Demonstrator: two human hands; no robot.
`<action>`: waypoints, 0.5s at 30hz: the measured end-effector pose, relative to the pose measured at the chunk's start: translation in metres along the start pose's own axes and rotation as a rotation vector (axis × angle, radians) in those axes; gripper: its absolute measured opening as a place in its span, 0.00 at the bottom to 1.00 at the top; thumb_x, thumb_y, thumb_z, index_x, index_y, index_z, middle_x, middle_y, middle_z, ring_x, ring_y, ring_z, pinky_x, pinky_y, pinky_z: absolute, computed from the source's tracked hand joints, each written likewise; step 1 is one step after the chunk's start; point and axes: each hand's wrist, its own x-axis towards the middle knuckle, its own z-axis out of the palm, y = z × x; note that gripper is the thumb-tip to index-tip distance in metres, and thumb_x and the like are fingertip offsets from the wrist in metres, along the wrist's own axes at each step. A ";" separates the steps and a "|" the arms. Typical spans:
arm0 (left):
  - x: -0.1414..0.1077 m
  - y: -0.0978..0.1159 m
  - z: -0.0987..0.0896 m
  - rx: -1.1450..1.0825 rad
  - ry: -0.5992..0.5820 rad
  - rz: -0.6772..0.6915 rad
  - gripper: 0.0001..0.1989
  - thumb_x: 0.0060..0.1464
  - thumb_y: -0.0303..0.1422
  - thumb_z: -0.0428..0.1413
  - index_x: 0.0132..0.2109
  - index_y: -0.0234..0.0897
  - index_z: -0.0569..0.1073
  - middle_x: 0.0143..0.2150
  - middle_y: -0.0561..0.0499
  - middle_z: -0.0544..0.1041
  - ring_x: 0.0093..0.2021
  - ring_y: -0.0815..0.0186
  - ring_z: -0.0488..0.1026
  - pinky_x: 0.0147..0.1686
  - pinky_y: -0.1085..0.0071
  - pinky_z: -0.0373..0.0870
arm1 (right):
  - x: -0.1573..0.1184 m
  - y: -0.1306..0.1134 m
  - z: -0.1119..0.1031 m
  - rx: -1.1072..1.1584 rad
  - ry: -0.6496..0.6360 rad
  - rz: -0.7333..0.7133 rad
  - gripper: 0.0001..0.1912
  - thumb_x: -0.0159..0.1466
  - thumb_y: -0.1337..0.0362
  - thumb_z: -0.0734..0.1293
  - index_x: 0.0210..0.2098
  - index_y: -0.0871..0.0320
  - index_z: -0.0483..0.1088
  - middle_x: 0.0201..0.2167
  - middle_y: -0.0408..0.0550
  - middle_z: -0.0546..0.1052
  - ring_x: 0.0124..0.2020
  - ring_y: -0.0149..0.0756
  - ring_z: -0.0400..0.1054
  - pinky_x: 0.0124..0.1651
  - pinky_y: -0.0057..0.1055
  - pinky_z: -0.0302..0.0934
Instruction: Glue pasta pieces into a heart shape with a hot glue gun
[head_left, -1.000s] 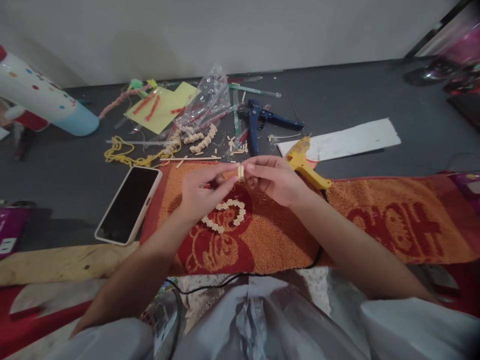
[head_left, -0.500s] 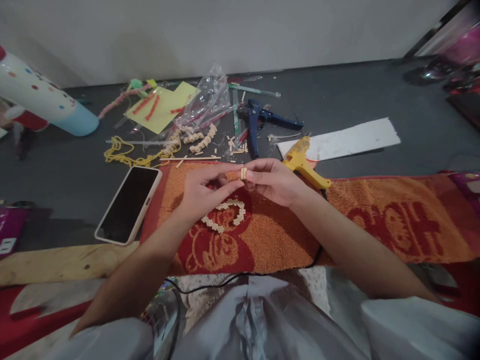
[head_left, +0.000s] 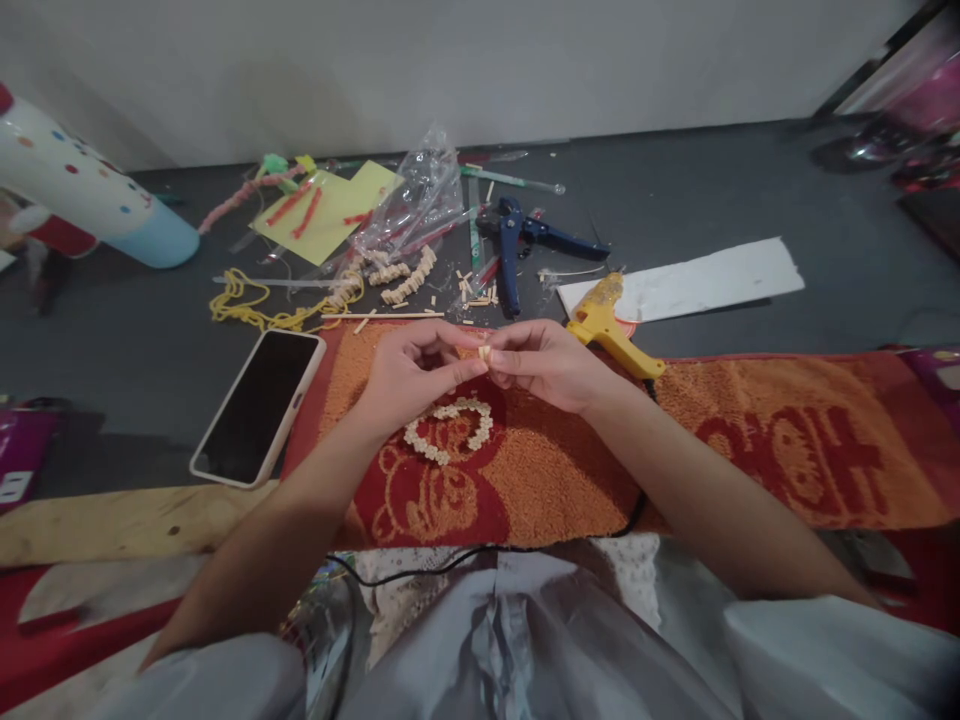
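In the head view, our two hands meet over the towel, near its far edge. The small piece is right between them, up off the cloth. Our left hand has its thumb and pointing finger pinched on one side of it. Our right hand pinches the other side, thumb in front. We cannot tell just how the last fingers of each hand are bent, as they are partly tucked away.

To do this bit well, we should squeeze softly, since the piece looks tiny and could slip or snap. We want just our fingertips on it, so we can see its edges and keep its sides lined up. Keeping both wrists low and calm should help stop wobbles.

The bumpy ring lies flat on the towel, just below our left hand, so we should not drop our hands on it. The glue gun is beside our right hand, and its tip might be hot, so our fingers should keep off it. The little sticks lie past our fingertips, on the dark table.
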 end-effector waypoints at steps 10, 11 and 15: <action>0.001 -0.007 -0.005 -0.048 -0.011 -0.114 0.12 0.37 0.38 0.72 0.27 0.36 0.79 0.17 0.55 0.73 0.14 0.78 0.61 0.13 0.79 0.54 | 0.002 0.004 -0.006 -0.146 -0.014 -0.022 0.14 0.48 0.56 0.79 0.26 0.59 0.77 0.19 0.38 0.73 0.21 0.22 0.60 0.26 0.25 0.50; 0.001 -0.007 -0.005 -0.053 -0.004 -0.124 0.12 0.36 0.37 0.72 0.26 0.37 0.79 0.17 0.55 0.73 0.13 0.78 0.60 0.12 0.79 0.53 | 0.002 0.004 -0.007 -0.164 -0.015 -0.023 0.14 0.49 0.55 0.78 0.26 0.59 0.77 0.19 0.38 0.73 0.22 0.22 0.60 0.26 0.26 0.50; 0.002 -0.007 -0.005 -0.087 0.006 -0.187 0.11 0.35 0.36 0.72 0.26 0.39 0.81 0.14 0.56 0.71 0.12 0.78 0.58 0.11 0.79 0.51 | 0.003 0.005 -0.010 -0.219 -0.036 -0.021 0.15 0.50 0.53 0.77 0.27 0.59 0.77 0.19 0.37 0.71 0.22 0.23 0.59 0.27 0.26 0.50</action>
